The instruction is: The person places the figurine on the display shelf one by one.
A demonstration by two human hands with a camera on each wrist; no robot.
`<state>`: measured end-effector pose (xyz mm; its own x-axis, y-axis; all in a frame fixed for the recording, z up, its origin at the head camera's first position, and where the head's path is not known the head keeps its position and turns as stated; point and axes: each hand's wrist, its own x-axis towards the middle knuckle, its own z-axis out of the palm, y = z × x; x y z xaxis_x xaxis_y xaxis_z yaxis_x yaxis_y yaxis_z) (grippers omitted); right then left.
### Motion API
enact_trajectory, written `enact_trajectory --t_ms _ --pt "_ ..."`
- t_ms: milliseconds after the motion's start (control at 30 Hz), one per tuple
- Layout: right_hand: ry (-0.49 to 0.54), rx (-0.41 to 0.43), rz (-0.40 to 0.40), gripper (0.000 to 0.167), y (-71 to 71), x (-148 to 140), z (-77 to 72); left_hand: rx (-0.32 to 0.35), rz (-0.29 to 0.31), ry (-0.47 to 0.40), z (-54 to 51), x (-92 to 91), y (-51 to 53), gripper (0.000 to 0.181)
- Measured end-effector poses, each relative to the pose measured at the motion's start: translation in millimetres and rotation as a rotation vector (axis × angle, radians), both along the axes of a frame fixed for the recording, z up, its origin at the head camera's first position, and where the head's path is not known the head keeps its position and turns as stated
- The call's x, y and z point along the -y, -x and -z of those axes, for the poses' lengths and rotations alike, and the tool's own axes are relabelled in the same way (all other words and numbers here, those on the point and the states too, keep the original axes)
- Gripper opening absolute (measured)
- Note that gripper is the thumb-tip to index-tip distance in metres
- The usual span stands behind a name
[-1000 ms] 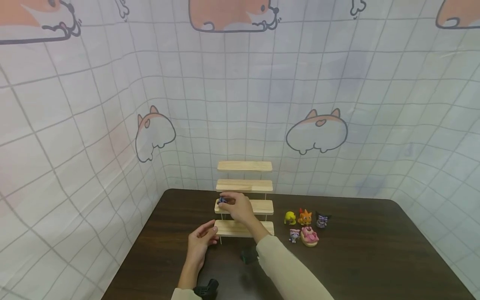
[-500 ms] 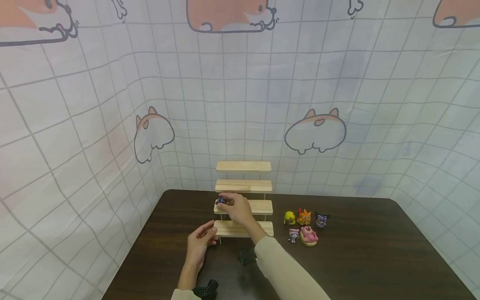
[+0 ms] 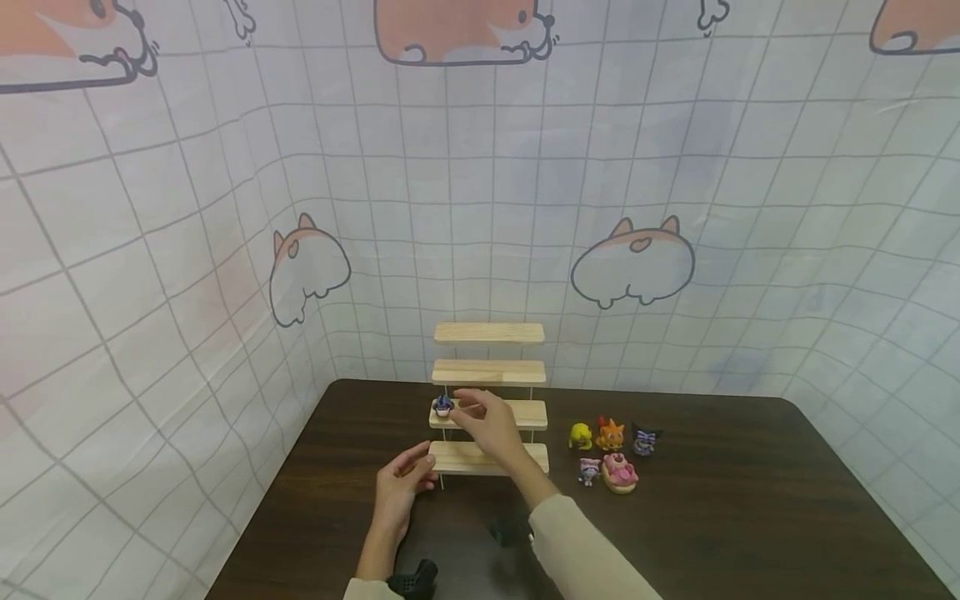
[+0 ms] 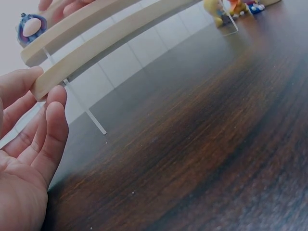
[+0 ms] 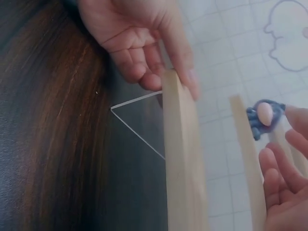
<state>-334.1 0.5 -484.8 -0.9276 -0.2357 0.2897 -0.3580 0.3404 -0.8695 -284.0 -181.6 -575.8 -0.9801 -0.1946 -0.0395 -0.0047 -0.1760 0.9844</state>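
Observation:
A small blue donkey figurine (image 3: 443, 406) with a pale muzzle stands at the left end of the second-lowest board (image 3: 531, 414) of a wooden tiered rack. Just right of it is my right hand (image 3: 491, 423), its fingers loosely bent around nothing. In the right wrist view, a fingertip of that hand lies close to the donkey figurine (image 5: 265, 114); whether they touch I cannot tell. My left hand (image 3: 397, 490) pinches the left end of the lowest board (image 3: 459, 455). The left wrist view shows thumb above and fingers below the board (image 4: 96, 48).
Right of the rack several figurines stand on the dark wooden table (image 3: 720, 517): a yellow one (image 3: 580, 436), an orange one (image 3: 611, 434), a black-eared purple one (image 3: 644, 441), a small pink-and-white one (image 3: 588, 472) and a pink one (image 3: 619, 473). A grid-patterned curtain (image 3: 517, 242) hangs behind.
My right hand has let go of the donkey figurine and drawn back a little to the right. The figurine now stands on the board by itself. My left hand keeps its hold.

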Motion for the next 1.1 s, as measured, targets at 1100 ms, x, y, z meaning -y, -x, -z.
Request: enact_trajectory --t_ms 1100 --pt "0.142 0.042 0.116 0.027 -56.7 -156.0 31.5 0.005 -0.026 0.005 1.3 -0.3 1.1 0.046"
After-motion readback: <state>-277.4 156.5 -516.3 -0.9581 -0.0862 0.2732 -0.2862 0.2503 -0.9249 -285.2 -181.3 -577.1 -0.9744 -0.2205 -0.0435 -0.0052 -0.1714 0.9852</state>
